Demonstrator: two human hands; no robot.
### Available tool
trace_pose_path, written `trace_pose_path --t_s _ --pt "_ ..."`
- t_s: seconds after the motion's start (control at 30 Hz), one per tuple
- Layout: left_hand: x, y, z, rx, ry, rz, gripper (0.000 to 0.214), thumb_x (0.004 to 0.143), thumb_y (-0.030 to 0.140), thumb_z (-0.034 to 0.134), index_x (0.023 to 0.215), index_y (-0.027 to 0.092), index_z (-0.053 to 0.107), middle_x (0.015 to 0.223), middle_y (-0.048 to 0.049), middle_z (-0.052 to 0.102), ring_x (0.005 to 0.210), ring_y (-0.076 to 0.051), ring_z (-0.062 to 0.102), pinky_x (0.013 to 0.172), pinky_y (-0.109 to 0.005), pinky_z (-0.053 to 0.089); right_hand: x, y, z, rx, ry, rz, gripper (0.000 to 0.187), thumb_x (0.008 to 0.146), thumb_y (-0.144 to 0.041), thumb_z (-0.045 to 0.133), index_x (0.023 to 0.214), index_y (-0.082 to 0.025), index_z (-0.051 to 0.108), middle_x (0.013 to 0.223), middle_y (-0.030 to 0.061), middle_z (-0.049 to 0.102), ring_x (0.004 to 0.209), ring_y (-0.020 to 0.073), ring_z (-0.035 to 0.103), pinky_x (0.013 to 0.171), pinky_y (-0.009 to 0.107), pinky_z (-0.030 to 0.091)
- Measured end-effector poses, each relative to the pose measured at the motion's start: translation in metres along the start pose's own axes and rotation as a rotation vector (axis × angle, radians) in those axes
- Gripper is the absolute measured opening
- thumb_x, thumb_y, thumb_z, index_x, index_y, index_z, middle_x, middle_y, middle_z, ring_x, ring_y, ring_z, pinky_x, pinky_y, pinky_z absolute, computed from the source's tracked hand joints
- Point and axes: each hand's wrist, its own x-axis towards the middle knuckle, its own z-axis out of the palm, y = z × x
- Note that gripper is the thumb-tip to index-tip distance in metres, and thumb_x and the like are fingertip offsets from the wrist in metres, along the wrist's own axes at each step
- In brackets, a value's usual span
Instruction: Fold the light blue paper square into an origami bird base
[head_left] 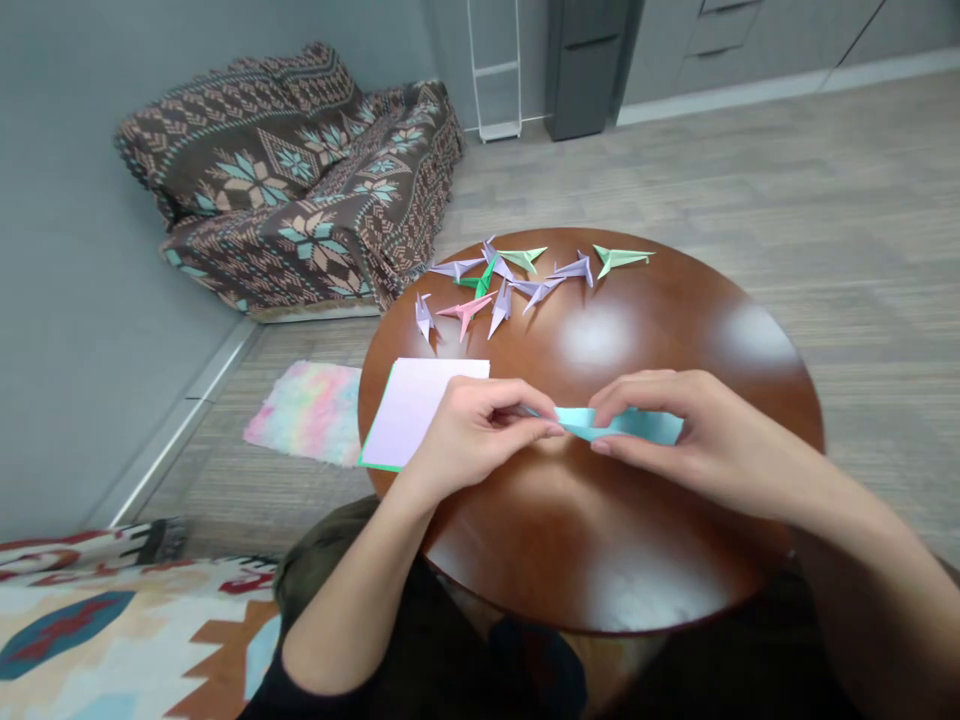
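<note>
A strip of light-blue folded paper (622,425) lies across the middle of a round polished wooden table (600,520). My left hand (480,435) pinches its left end between fingertips and thumb. My right hand (697,440) grips the strip from the right, with fingers curled over it. To the left of my left hand lies a stack of lilac paper sheets (412,412), with a green sheet showing at its edge. Several folded origami birds in lilac, green and pink, including a pink one (465,313) and a green one (619,258), lie near the far rim.
A sofa or floor cushion draped in a brown patterned throw (292,190) stands beyond the table on the left. A pastel fluffy mat (307,412) and a patterned rug (90,630) lie on the floor. Grey cabinets (750,40) stand at the back.
</note>
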Motion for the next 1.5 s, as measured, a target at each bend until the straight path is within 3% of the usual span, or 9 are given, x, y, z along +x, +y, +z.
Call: trace_pose_path --t_s 0.17,0.5,0.6,0.73,0.83,1.03,1.23,1.33,1.5 --pt "-0.001 -0.002 0.004 -0.049 0.008 -0.053 0.017 0.082 0.029 0.087 0.080 0.014 0.079 0.076 -0.0060 0.079 0.058 -0.010 0.064 0.053 -0.019 0.046 0.002 -0.004 0.004 -0.045 0.089 0.002 0.015 0.094 -0.031 0.071 0.085 -0.024 0.081 0.086 0.0038 0.081 0.077 0.0226 0.072 0.072 0.034 0.051" --pt "0.002 -0.006 -0.003 -0.280 0.048 -0.122 0.023 0.080 0.027 0.088 0.075 0.013 0.070 0.089 -0.0095 0.083 0.074 -0.016 0.078 0.071 -0.025 0.063 -0.002 0.000 -0.003 0.005 0.127 0.110 0.016 0.089 -0.029 0.074 0.075 -0.024 0.077 0.087 0.0036 0.082 0.078 0.0237 0.073 0.071 0.035 0.049" --pt "0.002 -0.006 -0.008 -0.270 0.083 -0.110 0.021 0.078 0.023 0.089 0.085 0.015 0.072 0.089 -0.0068 0.082 0.079 -0.017 0.079 0.076 -0.025 0.064 -0.005 0.001 -0.006 0.018 0.150 0.134 0.016 0.089 -0.033 0.075 0.077 -0.023 0.078 0.087 0.0031 0.082 0.078 0.0227 0.072 0.072 0.034 0.049" --pt "-0.001 -0.003 -0.008 -0.220 -0.023 -0.061 0.018 0.085 0.017 0.083 0.099 0.018 0.071 0.088 -0.0028 0.081 0.082 -0.016 0.081 0.079 -0.024 0.064 -0.007 0.002 -0.007 0.005 0.120 0.178 0.018 0.089 -0.037 0.075 0.080 -0.022 0.080 0.087 0.0039 0.081 0.079 0.0239 0.072 0.071 0.034 0.049" --pt "-0.004 -0.001 -0.005 -0.137 -0.045 0.007 0.003 0.092 0.015 0.074 0.093 0.017 0.072 0.084 -0.0020 0.079 0.079 -0.014 0.080 0.075 -0.020 0.062 -0.009 0.002 -0.006 -0.003 0.091 0.192 0.022 0.090 -0.041 0.075 0.082 -0.022 0.081 0.085 0.0040 0.081 0.079 0.0249 0.072 0.070 0.033 0.049" --pt "-0.002 0.003 -0.005 -0.037 -0.010 0.004 0.006 0.089 0.019 0.079 0.087 0.016 0.073 0.083 -0.0028 0.079 0.076 -0.015 0.078 0.072 -0.021 0.061 -0.010 0.003 -0.006 0.061 0.049 0.150 0.021 0.091 -0.042 0.076 0.086 -0.022 0.082 0.086 0.0037 0.081 0.079 0.0246 0.072 0.071 0.034 0.050" --pt "0.000 0.003 0.009 -0.402 0.163 -0.131 0.036 0.077 0.027 0.091 0.102 0.019 0.066 0.094 -0.0041 0.082 0.090 -0.019 0.081 0.083 -0.027 0.064 -0.009 -0.010 0.001 0.023 0.184 0.057 0.014 0.092 -0.033 0.075 0.083 -0.024 0.079 0.083 0.0015 0.080 0.073 0.0210 0.070 0.067 0.034 0.048" --pt "-0.001 0.004 0.023 -0.636 0.140 -0.184 0.032 0.084 0.033 0.086 0.105 0.018 0.069 0.104 -0.0081 0.083 0.101 -0.022 0.080 0.091 -0.032 0.063 -0.006 -0.019 0.011 -0.062 0.334 -0.083 0.010 0.093 -0.023 0.073 0.083 -0.022 0.075 0.085 0.0022 0.080 0.077 0.0202 0.072 0.075 0.034 0.050" --pt "-0.005 0.006 0.038 -0.743 0.138 -0.211 0.029 0.086 0.033 0.085 0.108 0.018 0.074 0.115 -0.0103 0.082 0.111 -0.024 0.077 0.098 -0.033 0.059 -0.003 -0.028 0.031 0.014 0.355 -0.128 0.007 0.095 -0.017 0.069 0.093 -0.020 0.075 0.095 0.0059 0.081 0.087 0.0203 0.076 0.080 0.033 0.056"
